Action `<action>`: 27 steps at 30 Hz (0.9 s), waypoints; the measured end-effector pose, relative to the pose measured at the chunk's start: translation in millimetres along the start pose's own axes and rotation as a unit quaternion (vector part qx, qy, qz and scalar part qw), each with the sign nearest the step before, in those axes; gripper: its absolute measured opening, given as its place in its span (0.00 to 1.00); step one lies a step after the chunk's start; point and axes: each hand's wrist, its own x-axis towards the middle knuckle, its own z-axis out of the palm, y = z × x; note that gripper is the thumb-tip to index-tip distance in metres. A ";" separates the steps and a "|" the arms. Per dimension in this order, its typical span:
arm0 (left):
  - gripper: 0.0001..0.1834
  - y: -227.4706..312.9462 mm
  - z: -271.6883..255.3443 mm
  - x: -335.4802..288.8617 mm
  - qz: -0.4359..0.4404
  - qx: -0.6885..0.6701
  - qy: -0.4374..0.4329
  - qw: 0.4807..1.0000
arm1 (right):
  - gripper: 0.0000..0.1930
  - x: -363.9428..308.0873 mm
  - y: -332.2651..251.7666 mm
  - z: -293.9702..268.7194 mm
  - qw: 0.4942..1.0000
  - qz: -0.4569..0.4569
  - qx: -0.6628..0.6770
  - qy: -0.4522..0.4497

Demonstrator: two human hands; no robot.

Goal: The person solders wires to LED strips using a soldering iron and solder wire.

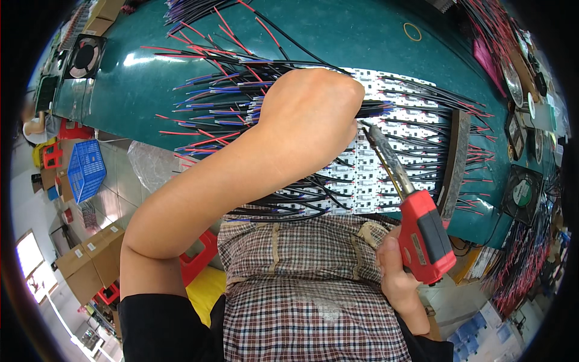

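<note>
My left hand (pixel 313 102) is closed over the far part of the white circuit boards (pixel 365 163), its fingers mostly hidden beneath. A bundle of black wires (pixel 377 109) with blue and red ends comes out on its right side. Held in my right hand (pixel 395 271) is a red and black soldering gun (pixel 425 238). The gun's dark metal tip points up and left, close to the left hand's fingers and the boards. Black wires with red and blue ends run from both sides of the boards.
A dark metal bar (pixel 455 166) lies across the wires at the right. Small fans stand at the far left (pixel 84 55) and right (pixel 522 192) of the green table (pixel 139 90). More wire bundles (pixel 199 9) lie at the back. A blue basket (pixel 86 169) is off to the left.
</note>
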 end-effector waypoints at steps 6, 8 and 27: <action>0.05 2.1 -1.0 0.2 0.001 -0.009 0.009 1.000 | 0.05 -1.6 -4.9 -2.8 0.999 -0.019 0.022 0.042; 0.07 0.4 0.9 0.4 -0.002 -0.004 -0.005 1.000 | 0.06 -1.7 -5.2 -2.7 0.998 -0.016 0.036 0.042; 0.12 21.1 -17.6 -19.1 0.031 0.033 0.125 0.991 | 0.05 -9.7 -5.2 -11.3 0.992 -0.003 0.124 0.034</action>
